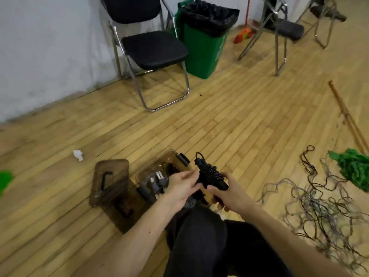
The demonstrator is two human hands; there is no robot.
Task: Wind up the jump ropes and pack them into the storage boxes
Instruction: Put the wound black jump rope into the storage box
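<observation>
A black jump rope (pixel 211 175), nearly wound round its handles, is gripped by the right hand (pixel 229 192) and pinched at the coil by the left hand (pixel 182 186). The open storage box (pixel 151 163) at its nine o'clock is partly filled; a tangle of ropes (pixel 319 200) at three o'clock is left unwound

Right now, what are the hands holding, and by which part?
A wound black jump rope: the right hand grips its lower end, and the left hand pinches the coils at its middle.
</observation>
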